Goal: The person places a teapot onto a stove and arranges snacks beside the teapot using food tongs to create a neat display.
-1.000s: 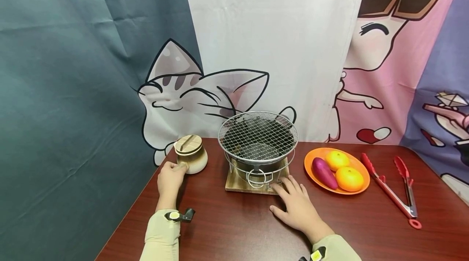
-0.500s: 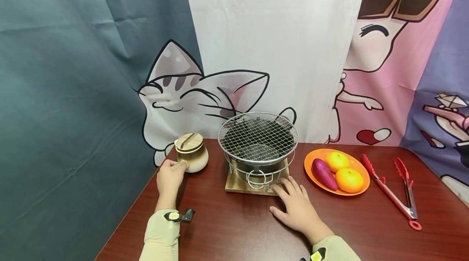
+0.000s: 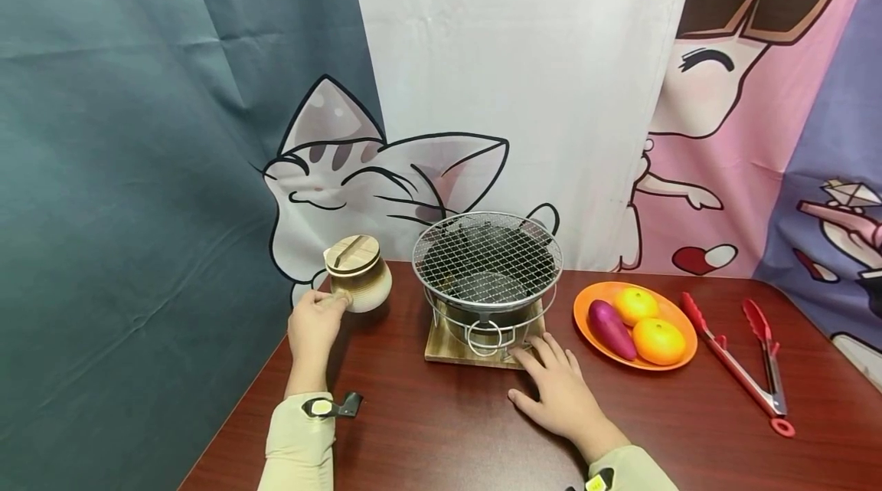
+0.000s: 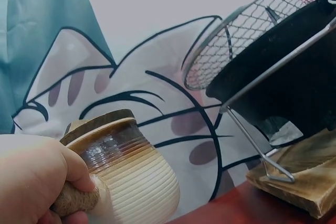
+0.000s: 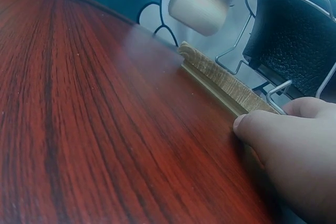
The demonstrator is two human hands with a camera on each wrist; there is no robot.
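My left hand [image 3: 315, 326] grips the short, rope-textured side handle [image 4: 79, 199] of a small side-handled ceramic pot [image 3: 365, 288]. Cream below and brown at the shoulder, the pot wears a round wooden lid [image 3: 353, 254]. It hangs above the table, as the right wrist view shows. My right hand [image 3: 556, 391] lies with fingers spread, fingertips at the front right edge of a wooden base board [image 3: 448, 351]. On that board stands a black tabletop grill [image 5: 289, 35] in a wire frame, topped by a round mesh rack [image 3: 488, 257].
Right of the grill, an orange plate [image 3: 586, 338] holds a purple eggplant-like piece [image 3: 611, 328] and two orange fruits [image 3: 658, 342]. Red-tipped tongs [image 3: 740, 376] lie spread farther right. A printed curtain [image 3: 537, 77] hangs directly behind the dark red table [image 3: 441, 430].
My left hand has raised the pot off the table and moved it slightly left, with the pot tilting a little. My right hand has stayed at the board.
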